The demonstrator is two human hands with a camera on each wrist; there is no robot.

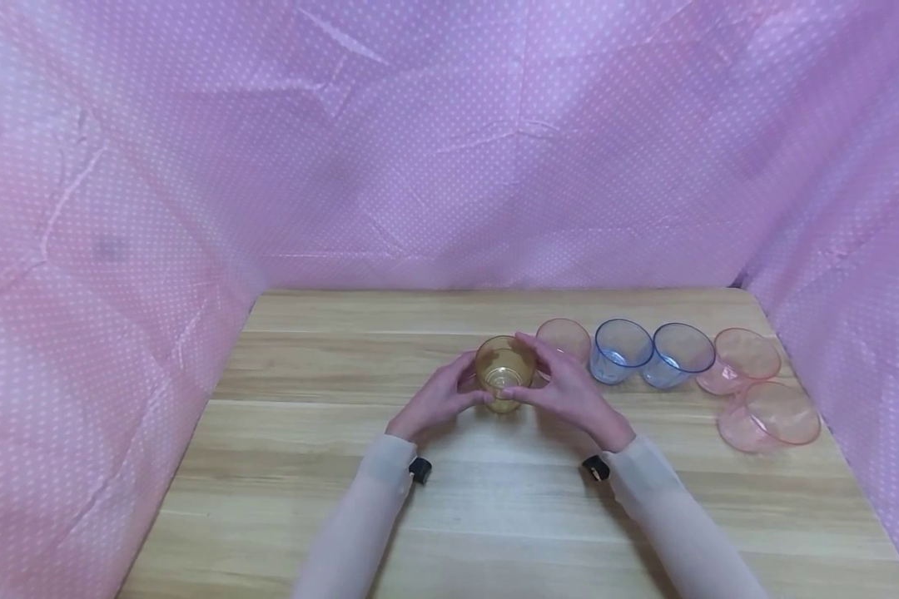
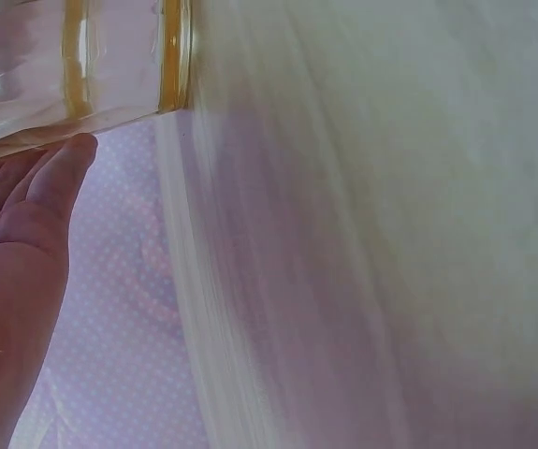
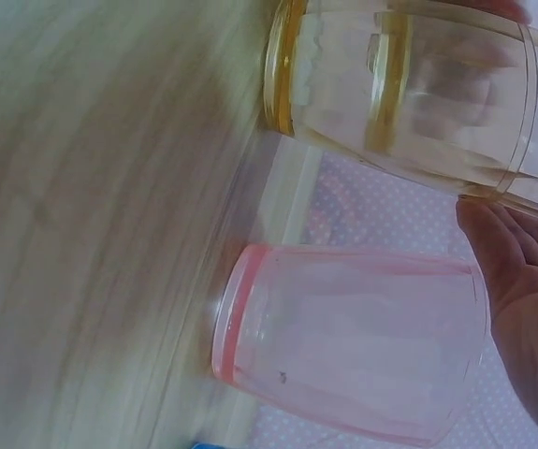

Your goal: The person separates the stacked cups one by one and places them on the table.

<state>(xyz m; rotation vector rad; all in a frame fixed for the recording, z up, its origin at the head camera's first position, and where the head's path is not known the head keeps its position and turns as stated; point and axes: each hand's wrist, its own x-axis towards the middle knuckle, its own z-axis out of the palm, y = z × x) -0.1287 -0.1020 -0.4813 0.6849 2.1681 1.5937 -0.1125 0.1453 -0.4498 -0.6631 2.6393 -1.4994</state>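
Two nested amber glass cups [image 1: 505, 366] stand upright between my hands, one set inside the other, as the two yellow bands in the wrist views show. My left hand [image 1: 445, 398] grips their left side, thumb at the front and fingers behind. From the right, my right hand [image 1: 569, 389] holds them too, its thumb across the front and its fingers round the far side. In the right wrist view, the base of the stack is close to the tabletop. Just beyond my right hand is a clear pink cup [image 3: 362, 341], partly hidden by that hand in the head view.
To the right of that pink cup, two blue-rimmed cups [image 1: 622, 353] stand side by side. Two more pink cups [image 1: 770, 416] are near the right edge of the wooden table [image 1: 307, 499]. Pink dotted cloth [image 1: 449, 166] hangs behind and along both sides.
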